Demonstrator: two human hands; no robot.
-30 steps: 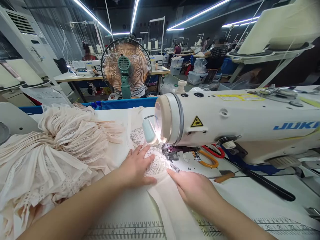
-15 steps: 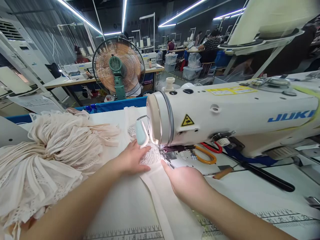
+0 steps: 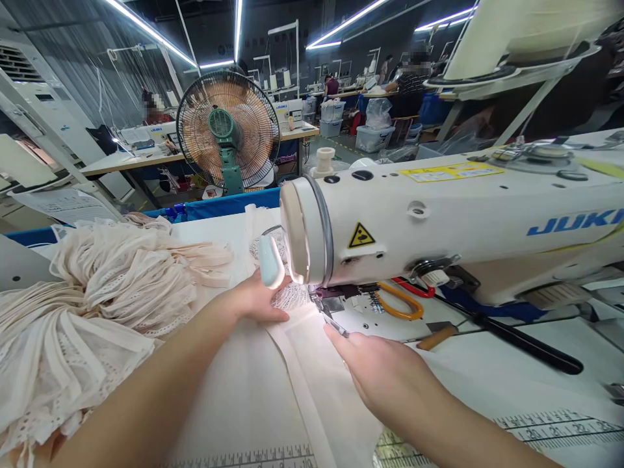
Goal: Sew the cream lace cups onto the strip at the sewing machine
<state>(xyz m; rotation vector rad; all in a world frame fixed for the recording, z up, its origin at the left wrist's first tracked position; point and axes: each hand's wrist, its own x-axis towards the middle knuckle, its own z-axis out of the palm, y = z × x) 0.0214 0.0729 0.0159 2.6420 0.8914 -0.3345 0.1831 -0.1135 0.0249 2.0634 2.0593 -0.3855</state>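
Observation:
A white Juki sewing machine stands across the table, its lamp lighting the needle area. A cream lace-and-fabric piece lies under the presser foot. My left hand rests flat on the lace to the left of the needle, fingers stretched out. My right hand lies flat on the plain fabric strip just in front of the foot, fingers extended toward the needle.
A big heap of cream lace pieces fills the table's left side. Orange- and red-handled scissors and a black-handled tool lie under the machine arm. A standing fan is behind the table; other workers sit at far benches.
The fabric has fed away under the foot. My left hand has slid farther back beside the needle, and my right hand has drawn slightly toward me. The view shifted a little.

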